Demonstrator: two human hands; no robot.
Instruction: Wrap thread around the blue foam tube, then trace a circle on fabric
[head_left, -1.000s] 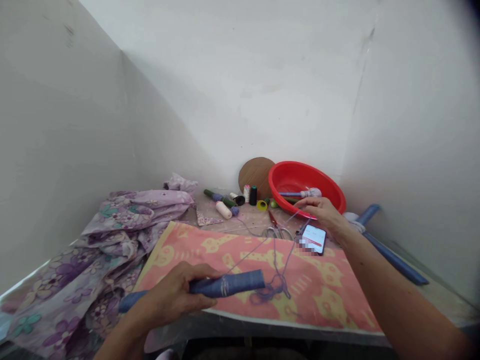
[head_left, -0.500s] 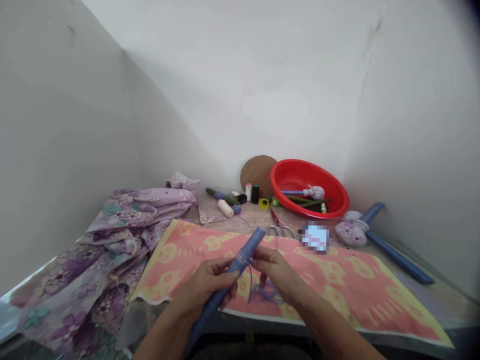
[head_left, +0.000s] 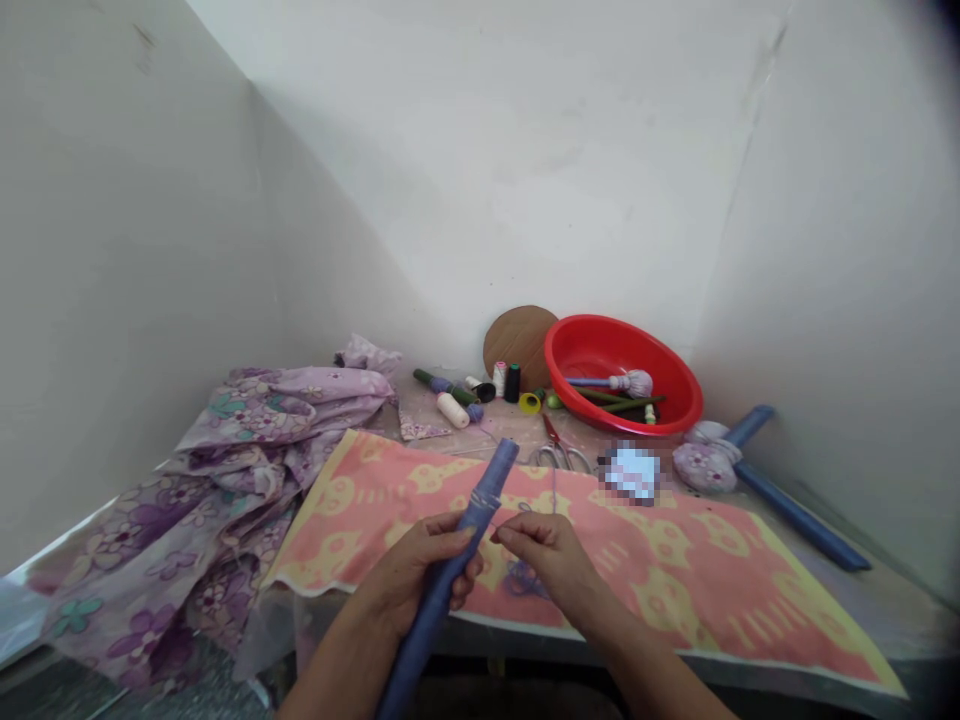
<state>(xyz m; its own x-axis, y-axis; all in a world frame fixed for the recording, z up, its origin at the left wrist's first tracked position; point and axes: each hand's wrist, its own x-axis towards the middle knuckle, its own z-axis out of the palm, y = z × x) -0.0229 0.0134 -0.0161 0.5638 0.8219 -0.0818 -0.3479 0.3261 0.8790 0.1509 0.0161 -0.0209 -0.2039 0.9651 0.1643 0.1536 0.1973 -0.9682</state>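
My left hand (head_left: 424,565) is wrapped round a long blue rod (head_left: 496,472), which looks covered in cloth or tape and tilts up and to the right. Pale yarn is wound round the rod above my fingers. Close beside it on the right, my right hand (head_left: 555,560) is pinched on a thin strand of purple yarn. Loose purple yarn (head_left: 521,580) lies tangled on the pink and yellow mat (head_left: 660,600) under my hands. One strand runs back over the mat toward the scissors (head_left: 553,440).
Flowered purple cloth (head_left: 247,450) heaps on the left. Thread spools (head_left: 512,383) and a cardboard disc (head_left: 517,340) stand at the back. A red basin (head_left: 570,400) leans at the back right, near a phone (head_left: 631,472) and another blue rod (head_left: 799,520) tied with cloth.
My right hand has come from near the basin down to the rod, then drawn slightly off it. The rod has swung from nearly level to steeply tilted in my left hand.
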